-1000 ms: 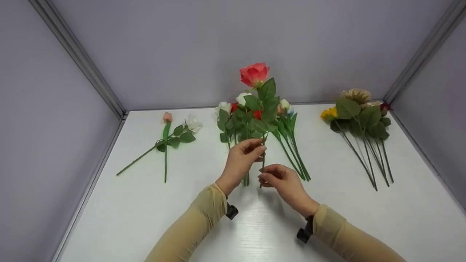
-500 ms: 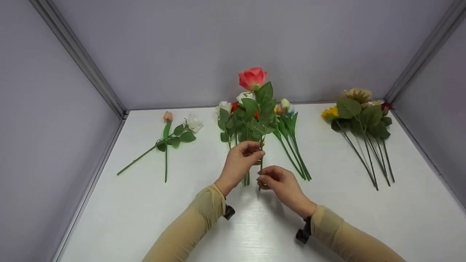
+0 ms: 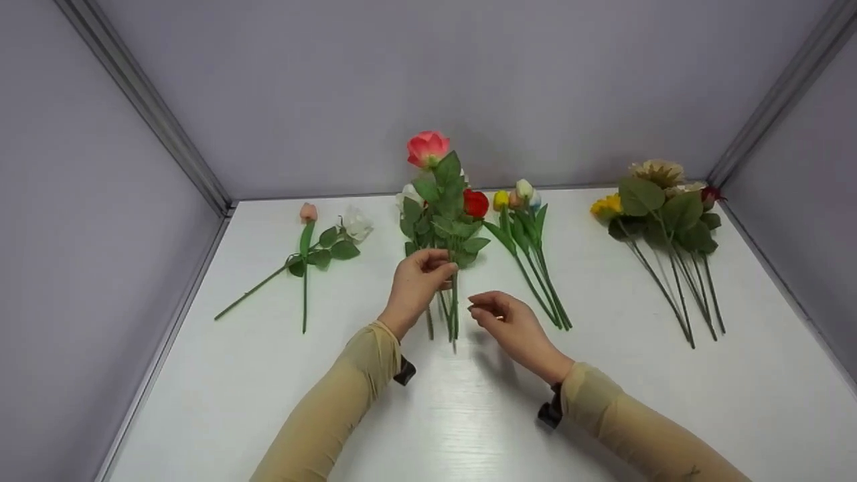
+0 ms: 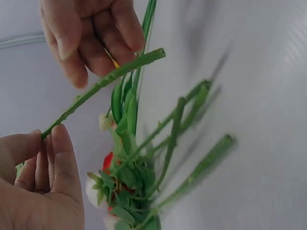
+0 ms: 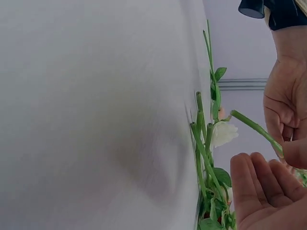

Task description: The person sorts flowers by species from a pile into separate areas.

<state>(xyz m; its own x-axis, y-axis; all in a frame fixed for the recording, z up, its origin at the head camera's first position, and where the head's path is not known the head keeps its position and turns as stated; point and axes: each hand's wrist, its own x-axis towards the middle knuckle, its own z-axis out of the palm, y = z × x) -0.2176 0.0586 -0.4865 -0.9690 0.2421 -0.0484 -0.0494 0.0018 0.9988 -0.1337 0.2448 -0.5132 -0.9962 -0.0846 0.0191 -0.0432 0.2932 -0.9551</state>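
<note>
My left hand (image 3: 416, 286) pinches the stem of a coral-pink rose (image 3: 428, 148) between thumb and fingers, holding it upright. The stem (image 4: 103, 82) slants up from those fingertips in the left wrist view, its cut end free above the table. Behind the held rose lies a group of white roses (image 3: 410, 195) and a red rose (image 3: 475, 203), partly hidden by its leaves. Just right of the stems, my right hand (image 3: 514, 325) hovers with nothing in it. Its fingers (image 5: 247, 179) are loosely bent and apart from the stem in the right wrist view.
Several tulips (image 3: 524, 189) lie right of the middle group. Farther right is a bunch with a yellow flower (image 3: 606, 208) and a beige bloom (image 3: 657, 173). At left, a peach tulip (image 3: 308, 213) crosses a white rose (image 3: 356, 225). Grey walls enclose the white table (image 3: 201, 402).
The left hand has carried the pink rose left, over the middle group, uncovering the red rose and yellow tulip. My right hand has let go of the lower stem.
</note>
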